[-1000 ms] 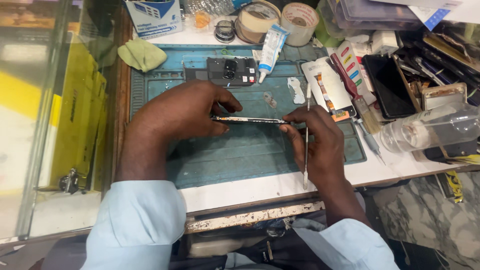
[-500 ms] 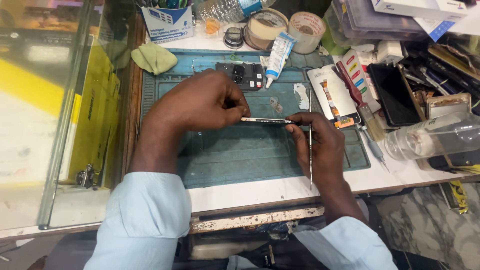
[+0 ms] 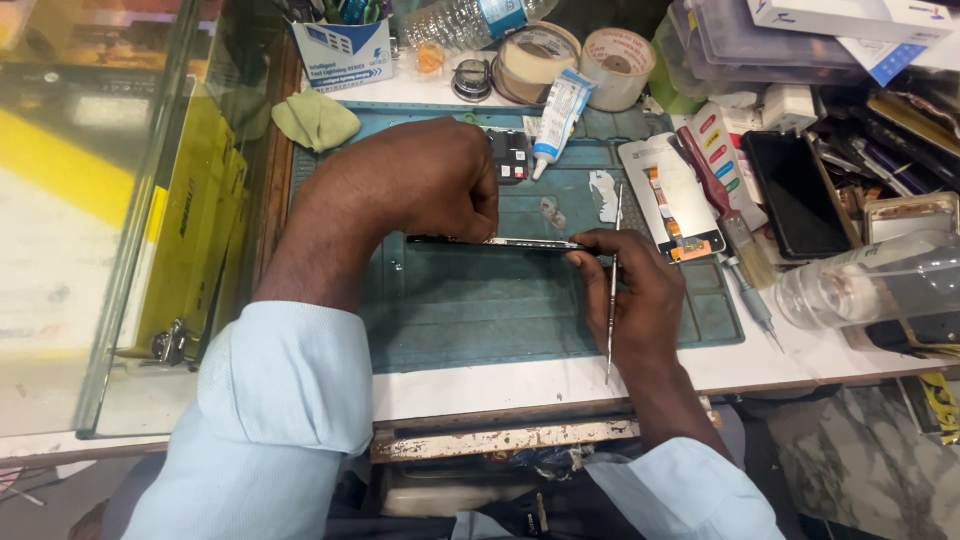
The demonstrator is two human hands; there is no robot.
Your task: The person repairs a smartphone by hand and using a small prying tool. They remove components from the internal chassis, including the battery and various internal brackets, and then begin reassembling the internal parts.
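A thin black phone (image 3: 500,242) stands on its edge over the teal work mat (image 3: 470,310). My left hand (image 3: 420,185) curls over its left and top side and grips it. My right hand (image 3: 640,300) pinches the phone's right end while a thin metal pry tool (image 3: 612,290) lies upright along its fingers. Behind my left hand a dark phone part with camera holes (image 3: 512,155) is partly hidden. A white glue tube (image 3: 558,115) lies tilted just beyond it.
Two tape rolls (image 3: 575,55), a water bottle (image 3: 460,20) and a green cloth (image 3: 315,118) sit at the back. A white screen part (image 3: 665,195), a black phone (image 3: 795,195), a clear bottle (image 3: 870,280) and cluttered boxes fill the right. A glass counter (image 3: 90,220) is left.
The view has shifted, so everything sits lower in the picture. Both hands keep the same hold on the phone, and my left hand now covers more of the camera part behind.
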